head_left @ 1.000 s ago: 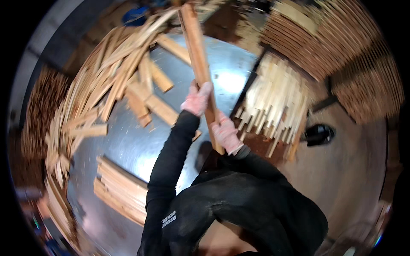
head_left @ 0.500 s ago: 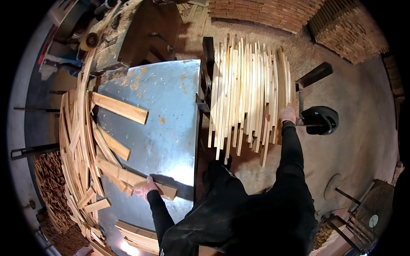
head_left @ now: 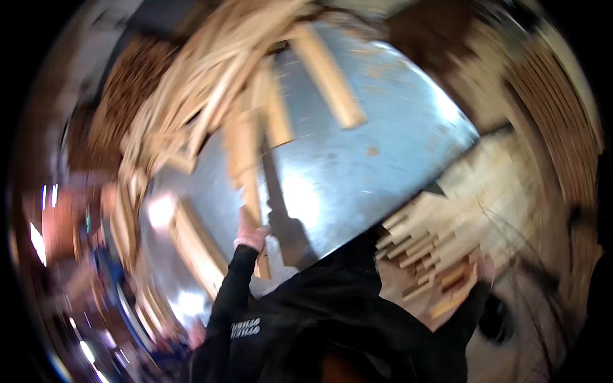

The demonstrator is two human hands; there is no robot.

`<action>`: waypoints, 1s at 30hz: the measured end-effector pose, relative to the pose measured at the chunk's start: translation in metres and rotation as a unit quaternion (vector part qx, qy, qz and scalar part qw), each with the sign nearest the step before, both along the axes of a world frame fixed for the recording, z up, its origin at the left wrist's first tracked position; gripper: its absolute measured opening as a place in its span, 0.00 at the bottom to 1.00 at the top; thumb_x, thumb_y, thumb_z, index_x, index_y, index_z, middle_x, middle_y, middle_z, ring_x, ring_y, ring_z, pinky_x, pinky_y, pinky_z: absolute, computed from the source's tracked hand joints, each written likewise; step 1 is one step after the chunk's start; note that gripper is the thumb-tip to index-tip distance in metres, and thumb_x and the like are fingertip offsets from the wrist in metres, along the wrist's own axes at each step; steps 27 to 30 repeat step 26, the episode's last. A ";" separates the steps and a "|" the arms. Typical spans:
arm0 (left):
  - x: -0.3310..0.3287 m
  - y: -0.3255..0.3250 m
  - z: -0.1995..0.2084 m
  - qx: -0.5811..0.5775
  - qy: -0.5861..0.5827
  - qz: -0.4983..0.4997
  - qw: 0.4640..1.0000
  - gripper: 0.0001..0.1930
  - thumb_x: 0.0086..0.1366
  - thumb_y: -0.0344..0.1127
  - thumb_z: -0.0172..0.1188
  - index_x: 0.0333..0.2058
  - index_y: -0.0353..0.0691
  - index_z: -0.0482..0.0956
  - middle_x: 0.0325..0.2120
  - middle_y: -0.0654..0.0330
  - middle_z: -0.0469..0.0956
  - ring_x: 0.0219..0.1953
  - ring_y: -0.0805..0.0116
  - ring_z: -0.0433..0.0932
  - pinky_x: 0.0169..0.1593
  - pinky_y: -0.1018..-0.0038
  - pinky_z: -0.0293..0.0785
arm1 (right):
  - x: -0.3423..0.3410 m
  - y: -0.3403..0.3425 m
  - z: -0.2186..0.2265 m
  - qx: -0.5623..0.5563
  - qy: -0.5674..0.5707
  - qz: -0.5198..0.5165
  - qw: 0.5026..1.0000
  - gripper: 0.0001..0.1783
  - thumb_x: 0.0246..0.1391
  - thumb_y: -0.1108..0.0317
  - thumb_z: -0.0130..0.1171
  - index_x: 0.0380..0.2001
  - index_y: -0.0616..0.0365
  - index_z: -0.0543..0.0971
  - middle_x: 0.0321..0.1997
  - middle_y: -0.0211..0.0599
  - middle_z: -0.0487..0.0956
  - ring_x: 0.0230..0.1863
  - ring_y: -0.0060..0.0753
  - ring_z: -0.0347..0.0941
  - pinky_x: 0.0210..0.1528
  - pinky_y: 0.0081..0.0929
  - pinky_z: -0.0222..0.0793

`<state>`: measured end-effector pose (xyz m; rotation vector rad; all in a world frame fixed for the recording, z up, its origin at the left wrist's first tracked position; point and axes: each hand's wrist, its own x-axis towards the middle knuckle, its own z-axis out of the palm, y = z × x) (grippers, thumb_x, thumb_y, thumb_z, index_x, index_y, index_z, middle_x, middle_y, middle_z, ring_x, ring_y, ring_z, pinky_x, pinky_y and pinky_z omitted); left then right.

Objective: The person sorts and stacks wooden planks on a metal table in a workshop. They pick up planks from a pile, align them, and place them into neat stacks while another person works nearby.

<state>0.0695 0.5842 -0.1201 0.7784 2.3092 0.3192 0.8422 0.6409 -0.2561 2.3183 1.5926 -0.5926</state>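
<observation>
My left hand is closed around a wooden board near its near end. The board points away from me over the metal table, its far part beside other boards. My right hand is at the right edge of a stack of light wooden strips. Motion smears its fingers, so I cannot make out whether it grips a strip. A short board and a wider board lie on the table beyond my left hand.
A tangled heap of long strips lies along the table's left and far side. Several boards are stacked at the table's near left. A dark round object stands near my right forearm. Stacked wood lines the far right.
My view has swung left, so the table and strips appear turned. My left hand still grips the board, which now points more directly away from me. The right hand stays by the strip stack.
</observation>
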 end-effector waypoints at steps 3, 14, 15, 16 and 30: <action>0.008 -0.058 0.076 0.020 0.029 0.012 0.999 0.48 0.50 0.25 0.61 0.70 0.37 0.48 0.57 0.43 0.71 0.57 0.55 0.73 0.61 0.73 0.66 | -0.069 0.084 0.031 0.313 -0.019 -0.015 0.949 0.30 0.67 0.57 0.46 0.67 0.58 0.63 0.66 0.53 0.67 0.65 0.49 0.64 0.64 0.34 0.61; 0.021 -0.198 0.117 0.488 -0.480 0.328 0.651 0.40 0.52 0.45 0.69 0.60 0.32 0.63 0.44 0.52 0.75 0.39 0.63 0.79 0.43 0.68 0.79 | -0.718 0.178 0.225 0.205 0.307 0.652 0.662 0.33 0.55 0.61 0.58 0.65 0.49 0.65 0.56 0.40 0.76 0.56 0.46 0.72 0.56 0.36 0.69; 0.011 -0.203 0.107 0.521 -0.508 0.346 0.592 0.39 0.52 0.44 0.69 0.59 0.32 0.64 0.44 0.51 0.75 0.39 0.63 0.79 0.43 0.68 0.79 | -0.766 0.172 0.237 0.185 0.269 0.684 0.652 0.36 0.55 0.56 0.59 0.66 0.49 0.62 0.60 0.41 0.73 0.59 0.46 0.69 0.60 0.37 0.66; -0.001 -0.211 0.091 0.553 -0.530 0.362 0.531 0.38 0.52 0.44 0.68 0.59 0.32 0.65 0.43 0.51 0.75 0.39 0.62 0.79 0.43 0.67 0.79 | -0.813 0.165 0.243 0.165 0.233 0.715 0.638 0.40 0.54 0.52 0.60 0.68 0.50 0.60 0.64 0.42 0.70 0.63 0.46 0.66 0.64 0.37 0.62; -0.066 -0.231 0.068 0.496 -0.348 0.513 0.608 0.42 0.46 0.30 0.48 0.67 0.43 0.58 0.47 0.52 0.73 0.40 0.61 0.78 0.39 0.65 0.81 | -1.084 0.091 0.207 0.092 -0.046 0.815 0.570 0.53 0.46 0.40 0.65 0.71 0.43 0.53 0.74 0.47 0.57 0.71 0.50 0.56 0.71 0.43 0.49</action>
